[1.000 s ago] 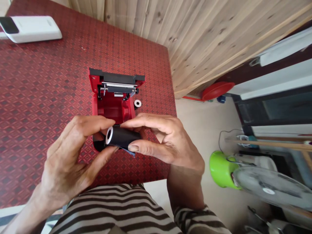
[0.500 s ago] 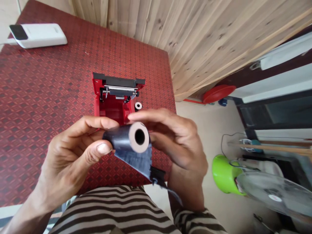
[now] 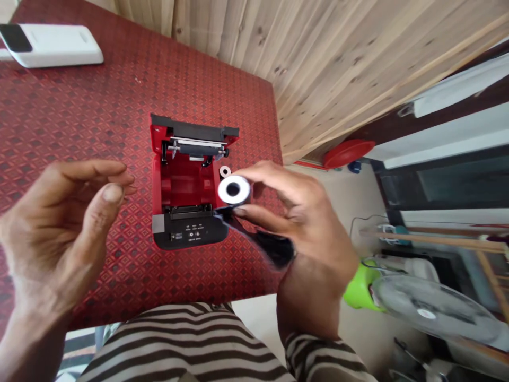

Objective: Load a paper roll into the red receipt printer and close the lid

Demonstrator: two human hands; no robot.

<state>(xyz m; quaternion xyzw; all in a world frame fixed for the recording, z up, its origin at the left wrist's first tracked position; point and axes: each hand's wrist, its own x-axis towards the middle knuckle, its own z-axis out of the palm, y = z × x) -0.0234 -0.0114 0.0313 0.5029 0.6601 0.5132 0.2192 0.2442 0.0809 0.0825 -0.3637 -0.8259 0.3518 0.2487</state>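
Note:
A small red printer (image 3: 185, 185) stands on the red patterned table (image 3: 79, 122) with its lid swung open and its paper bay empty. My right hand (image 3: 302, 223) is closed round a black-wrapped paper roll (image 3: 234, 191), white end towards me, just right of the printer. A loose black wrapper tail (image 3: 270, 246) hangs below the roll. My left hand (image 3: 59, 228) hovers left of the printer with its fingers loosely curled and nothing in it. A tiny white spool (image 3: 225, 171) lies on the table beside the printer.
A white power bank (image 3: 50, 45) lies at the table's far left. A wooden wall runs behind the table. On the floor to the right are a green pot (image 3: 356, 289), a fan (image 3: 429, 313) and a red dish (image 3: 348, 153).
My left hand let go of the roll and drew away to the left. The right hand carried the roll right and turned it, its wrapper tail trailing.

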